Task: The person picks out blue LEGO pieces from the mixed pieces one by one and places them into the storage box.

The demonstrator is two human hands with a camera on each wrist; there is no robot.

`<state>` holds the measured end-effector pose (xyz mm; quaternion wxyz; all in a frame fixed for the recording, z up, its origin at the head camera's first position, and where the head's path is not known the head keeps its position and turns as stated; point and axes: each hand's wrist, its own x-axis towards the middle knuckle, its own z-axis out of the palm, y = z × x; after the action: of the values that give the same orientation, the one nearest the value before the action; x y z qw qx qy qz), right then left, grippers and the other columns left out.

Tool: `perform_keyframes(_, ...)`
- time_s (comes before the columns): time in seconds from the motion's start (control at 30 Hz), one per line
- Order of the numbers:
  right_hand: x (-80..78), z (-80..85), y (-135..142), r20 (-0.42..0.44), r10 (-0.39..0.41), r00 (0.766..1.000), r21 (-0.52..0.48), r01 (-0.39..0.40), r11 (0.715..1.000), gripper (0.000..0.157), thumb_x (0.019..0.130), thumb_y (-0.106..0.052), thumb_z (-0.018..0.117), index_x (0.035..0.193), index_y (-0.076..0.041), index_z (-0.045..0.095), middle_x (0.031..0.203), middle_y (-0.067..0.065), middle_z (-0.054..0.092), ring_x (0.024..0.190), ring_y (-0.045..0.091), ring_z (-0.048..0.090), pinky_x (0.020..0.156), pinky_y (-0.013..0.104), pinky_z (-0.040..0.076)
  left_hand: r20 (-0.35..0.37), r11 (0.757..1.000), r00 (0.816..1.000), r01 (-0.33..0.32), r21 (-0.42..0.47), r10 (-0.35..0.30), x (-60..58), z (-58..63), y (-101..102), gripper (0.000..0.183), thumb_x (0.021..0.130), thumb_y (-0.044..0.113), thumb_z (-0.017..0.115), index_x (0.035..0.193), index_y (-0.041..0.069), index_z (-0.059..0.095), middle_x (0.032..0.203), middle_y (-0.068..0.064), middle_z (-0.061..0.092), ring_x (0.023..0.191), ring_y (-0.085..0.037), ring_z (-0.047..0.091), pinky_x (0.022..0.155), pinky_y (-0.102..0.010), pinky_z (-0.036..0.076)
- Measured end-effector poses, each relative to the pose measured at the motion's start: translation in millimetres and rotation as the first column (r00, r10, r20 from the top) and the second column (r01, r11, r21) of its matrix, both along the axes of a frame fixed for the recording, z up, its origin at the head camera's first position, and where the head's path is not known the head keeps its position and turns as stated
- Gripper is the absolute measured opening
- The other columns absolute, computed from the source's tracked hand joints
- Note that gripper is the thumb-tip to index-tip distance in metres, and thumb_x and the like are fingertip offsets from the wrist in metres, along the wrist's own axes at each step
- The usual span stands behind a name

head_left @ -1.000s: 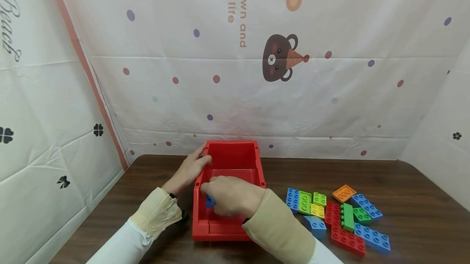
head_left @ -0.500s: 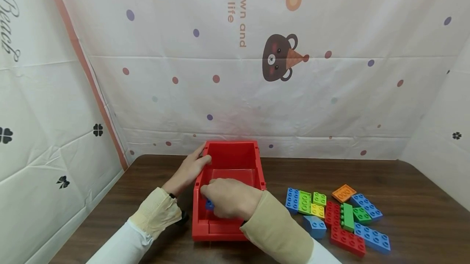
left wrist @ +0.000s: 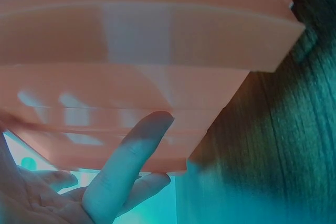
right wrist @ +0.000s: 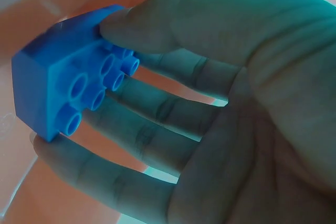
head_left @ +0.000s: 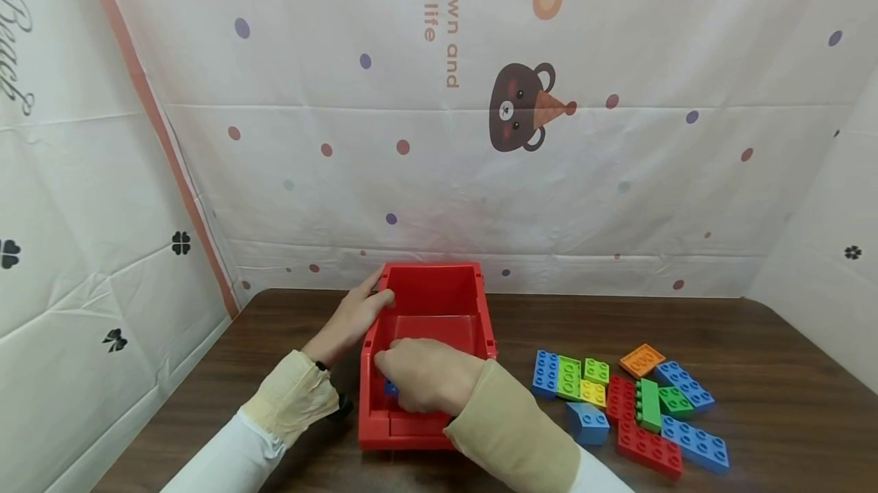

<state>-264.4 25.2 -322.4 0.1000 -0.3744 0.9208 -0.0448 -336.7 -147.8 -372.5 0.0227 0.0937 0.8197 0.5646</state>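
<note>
In the head view a red plastic bin [head_left: 488, 318] stands on the dark wooden table. My left hand [head_left: 353, 321] grips its left wall, the thumb at the rim and the fingers along the outside; the left wrist view shows those fingers [left wrist: 131, 163] against the outer wall. Inside the bin, my right hand [head_left: 432, 375] holds a blue toy building brick [right wrist: 68, 72] with two rows of studs. The thumb presses one side of the brick and the fingertips support the other. From the head, the hand hides most of this brick.
To the bin's right lies a group of loose bricks: a blue wedge-shaped brick [head_left: 588, 424], a red brick [head_left: 650, 449], a long blue brick [head_left: 696, 443], an orange brick [head_left: 642, 360], a yellow brick [head_left: 593, 393] and several others. A patterned sheet [head_left: 439, 196] hangs behind the table.
My right hand has sunk slightly lower in the bin with the blue brick, and less of the brick shows. The left hand and bin stay put.
</note>
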Motion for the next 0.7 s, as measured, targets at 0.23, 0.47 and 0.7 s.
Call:
perform_keyframes(0.23,-1.1,-2.8,-1.1,0.006,-0.012,1.0,0.022,0.012,1.0,0.05,0.074,-0.015,0.095,0.119,-0.02,0.075,0.084,-0.007,0.062,0.072,0.007,0.058,0.077,0.024,0.06,0.003,1.0,1.0,-0.006,-0.001,0.006,0.7,0.7,1.1,0.078,0.101,0.022,0.054,0.171,0.016,0.022,0.142,-0.027,0.059,0.107,-0.042,0.072,0.084,-0.048,0.064)
perform_keyframes(0.47,-1.3,-6.6,-2.8,0.009,-0.017,1.0,0.028,0.017,0.999,0.045,0.076,-0.013,0.094,0.117,-0.018,0.076,0.085,-0.006,0.064,0.072,0.008,0.058,0.076,0.025,0.06,0.004,1.0,1.0,-0.006,-0.002,0.006,-1.1,-0.7,0.1,0.078,0.101,0.021,0.054,0.171,0.016,0.021,0.139,-0.026,0.061,0.1,-0.04,0.074,0.084,-0.05,0.064)
perform_keyframes(0.7,-2.2,-9.0,-2.1,0.012,-0.02,1.0,0.038,0.02,0.999,0.047,0.073,-0.014,0.096,0.116,-0.02,0.076,0.083,-0.008,0.065,0.07,0.008,0.059,0.075,0.024,0.06,0.004,1.0,1.0,-0.001,0.003,0.001,-2.9,-1.9,-0.7,0.078,0.101,0.021,0.053,0.171,0.015,0.021,0.137,-0.026,0.062,0.095,-0.036,0.074,0.082,-0.048,0.064)
